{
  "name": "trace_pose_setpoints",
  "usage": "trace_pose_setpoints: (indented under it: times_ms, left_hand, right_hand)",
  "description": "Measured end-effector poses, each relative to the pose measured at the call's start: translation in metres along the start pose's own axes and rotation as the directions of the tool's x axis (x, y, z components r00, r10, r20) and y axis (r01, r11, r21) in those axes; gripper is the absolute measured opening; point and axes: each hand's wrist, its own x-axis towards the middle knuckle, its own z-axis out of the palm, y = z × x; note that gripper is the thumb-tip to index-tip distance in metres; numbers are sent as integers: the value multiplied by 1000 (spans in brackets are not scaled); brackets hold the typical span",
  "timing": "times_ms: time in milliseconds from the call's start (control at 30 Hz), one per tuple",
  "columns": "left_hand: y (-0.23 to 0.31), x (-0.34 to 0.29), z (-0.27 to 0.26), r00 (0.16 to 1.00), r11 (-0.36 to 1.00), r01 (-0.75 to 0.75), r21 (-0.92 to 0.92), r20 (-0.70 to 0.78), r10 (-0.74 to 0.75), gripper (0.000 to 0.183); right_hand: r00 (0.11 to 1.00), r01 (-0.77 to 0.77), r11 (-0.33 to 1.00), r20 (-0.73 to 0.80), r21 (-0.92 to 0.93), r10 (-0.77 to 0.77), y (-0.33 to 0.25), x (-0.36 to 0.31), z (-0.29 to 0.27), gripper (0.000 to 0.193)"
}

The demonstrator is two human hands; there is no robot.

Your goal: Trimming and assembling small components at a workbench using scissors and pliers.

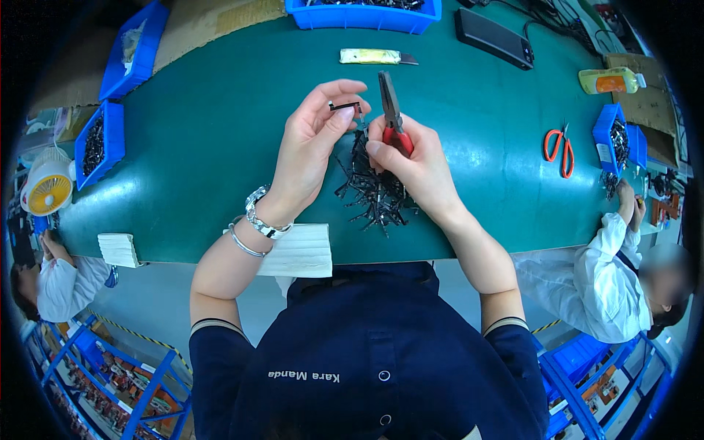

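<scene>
My left hand (308,139) pinches a small, thin black part (343,107) with a bent end between thumb and fingers. In my right hand (418,161) are pliers (390,99) with red handles, their dark jaws pointing away from me. The right fingertips also seem to touch a small piece between the hands, too small to make out. Below both hands, a heap of small black parts (378,191) lies on the green table (220,139). Under my left wrist is a folded white cloth or pad (304,253).
Beyond my hands lie a yellow-handled cutter knife (370,56), a blue bin (367,18) and a black box (495,37). Red-handled scissors (561,150) and a bottle (611,81) are at right. A blue bin (110,143) and fan (50,183) stand left. Co-workers sit at both sides.
</scene>
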Motion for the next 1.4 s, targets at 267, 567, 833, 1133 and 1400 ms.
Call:
trace_pose_setpoints:
  times_ms: [267, 567, 833, 1133, 1400]
  left_hand:
    - [5, 17, -21, 969, 931, -147, 334, -141, 203, 31]
    - [-3, -1, -7, 943, 139, -290, 947, 257, 213, 27]
    - [-12, 10, 5, 933, 114, -319, 941, 290, 211, 14]
    - [7, 10, -7, 999, 831, -47, 554, 43, 28, 13]
    - [12, 10, -9, 1000, 959, -27, 281, 17, 23, 12]
  right_hand:
    - [979, 200, 976, -52, 86, -196, -43, 71, -32, 11]
    - [990, 57, 988, -138, 145, -37, -27, 33, -31, 27]
    - [982, 64, 981, -189, 181, -29, -6, 10, -20, 24]
    - [987, 85, 996, -137, -30, -88, -6, -1, -13, 38]
    - [998, 60, 983, -23, -175, -66, -2, -2, -8, 37]
